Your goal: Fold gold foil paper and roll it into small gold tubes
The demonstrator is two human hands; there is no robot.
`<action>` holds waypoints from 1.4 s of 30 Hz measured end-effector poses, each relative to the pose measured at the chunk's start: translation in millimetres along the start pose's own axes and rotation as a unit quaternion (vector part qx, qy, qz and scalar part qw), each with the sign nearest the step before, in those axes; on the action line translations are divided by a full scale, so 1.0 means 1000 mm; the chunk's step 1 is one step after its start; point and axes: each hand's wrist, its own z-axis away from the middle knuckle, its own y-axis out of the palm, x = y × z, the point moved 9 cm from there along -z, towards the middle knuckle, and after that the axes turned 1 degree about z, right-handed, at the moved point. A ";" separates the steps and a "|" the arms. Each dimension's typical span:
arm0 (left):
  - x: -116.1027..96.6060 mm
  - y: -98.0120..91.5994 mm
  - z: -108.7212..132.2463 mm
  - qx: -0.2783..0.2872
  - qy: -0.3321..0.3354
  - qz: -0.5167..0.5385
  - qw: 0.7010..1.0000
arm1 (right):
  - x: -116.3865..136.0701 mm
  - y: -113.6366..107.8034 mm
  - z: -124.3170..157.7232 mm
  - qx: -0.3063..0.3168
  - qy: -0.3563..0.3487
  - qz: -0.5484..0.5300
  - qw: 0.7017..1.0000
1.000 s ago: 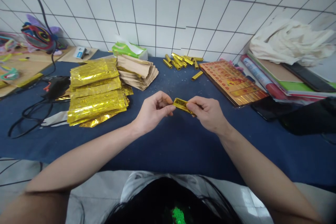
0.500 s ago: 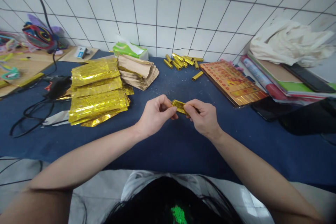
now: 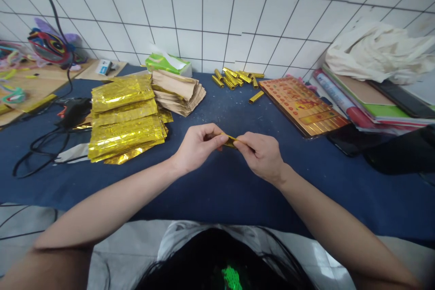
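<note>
Gold foil piece (image 3: 231,141) mostly covered by fingers; only a narrow middle shows between left hand (image 3: 200,146) and right hand (image 3: 261,154), over the blue worktop (image 3: 217,195). Folds hard to make out. Grip closed on both sides, thumb and fingers pinching one end each. Fingers curled, thumbs pointing inward, forearms slanting in from lower corners; upper arms cut off by frame edge.

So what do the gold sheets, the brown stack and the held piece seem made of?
Gold sheets: probably foil or foil-coated paper, glossy with crinkled highlights. Brown stack: likely paper, matte, with thin layered edges. Held piece: perhaps similar foil, by its gold colour; mostly hidden, so its finish is unclear.
</note>
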 end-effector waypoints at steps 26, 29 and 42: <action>-0.011 -0.003 0.006 -0.031 0.058 -0.032 0.997 | -0.007 0.003 0.002 -0.009 0.012 -0.023 1.000; -0.008 -0.005 0.005 -0.041 0.041 -0.023 0.998 | -0.006 0.004 0.003 -0.008 0.008 -0.018 1.000; 0.002 0.003 0.000 0.027 -0.012 -0.065 0.997 | -0.012 0.011 0.001 0.026 0.080 -0.103 0.991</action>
